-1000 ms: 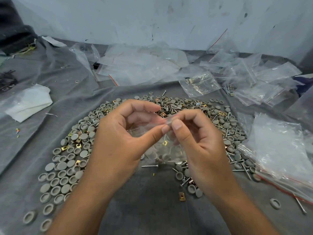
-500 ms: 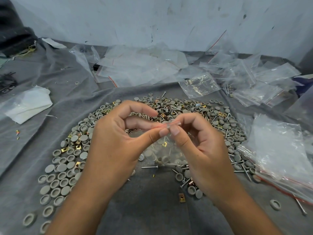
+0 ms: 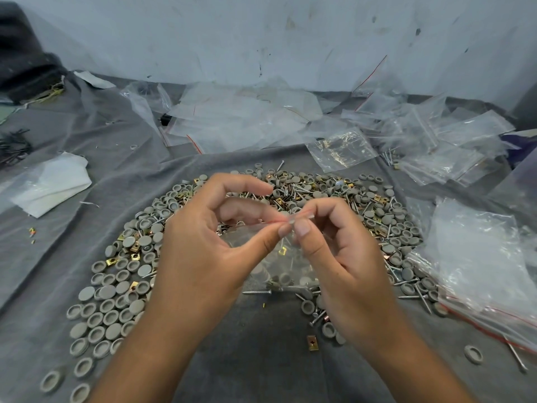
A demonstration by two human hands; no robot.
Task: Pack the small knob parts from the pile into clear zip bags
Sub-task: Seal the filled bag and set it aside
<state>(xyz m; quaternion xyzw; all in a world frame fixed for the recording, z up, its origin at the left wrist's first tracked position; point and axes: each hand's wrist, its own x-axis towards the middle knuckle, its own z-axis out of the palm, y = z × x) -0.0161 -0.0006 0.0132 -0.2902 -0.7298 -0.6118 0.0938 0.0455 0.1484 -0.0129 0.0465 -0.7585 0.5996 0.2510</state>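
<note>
Pinching the top edge of a little clear zip bag (image 3: 270,257) with both hands over the parts pile (image 3: 139,257).

Left hand (image 3: 203,257) has thumb and fingers curled onto the bag's strip from one side, right hand (image 3: 345,263) does the same from the other, and the two thumbs nearly meet in the middle. Bag hangs down between my palms with a few grey knob caps (image 3: 283,277) sitting at the bottom, plus a brass clip (image 3: 282,251) higher up inside. Rest of the grey caps, screws and brass clips are spread in a ring on the grey cloth (image 3: 261,359) around my hands. Heap of empty bags (image 3: 241,117) is further back by the wall, another stack (image 3: 479,257) just off to my right.
</note>
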